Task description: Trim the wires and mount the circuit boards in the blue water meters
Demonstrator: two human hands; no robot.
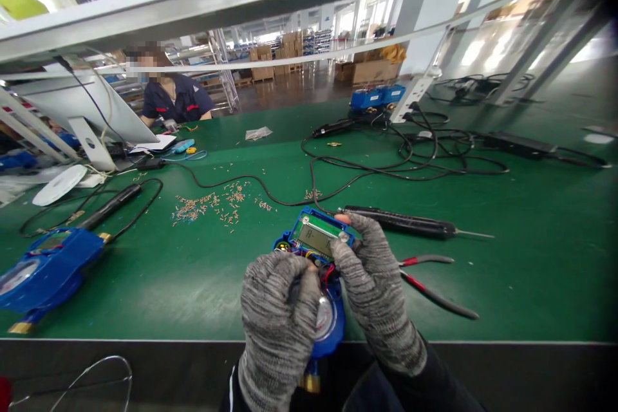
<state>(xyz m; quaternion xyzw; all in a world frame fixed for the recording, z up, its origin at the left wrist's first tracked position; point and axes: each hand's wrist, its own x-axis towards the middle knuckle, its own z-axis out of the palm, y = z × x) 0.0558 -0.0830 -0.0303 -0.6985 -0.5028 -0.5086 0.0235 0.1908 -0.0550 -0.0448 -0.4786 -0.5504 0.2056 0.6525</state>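
Both hands wear grey knitted gloves with bare fingertips. A blue meter (332,335) with a round dial and a brass end lies at the near table edge, its display unit (316,236) tilted open with wires showing. My right hand (374,280) grips the right side of that display unit, thumb on its front. My left hand (280,312) is closed over the wires (329,273) just below the display; what its fingertips pinch is too small to tell. Red-handled pliers (429,280) lie right of my right hand, and a black electric screwdriver (400,220) lies behind it.
Small screws (193,207) are scattered on the green table (168,296). Another blue meter (53,267) lies at left beside a black tool (110,206). Black cables and a power strip (412,96) occupy the back right. A person (176,100) sits across the table.
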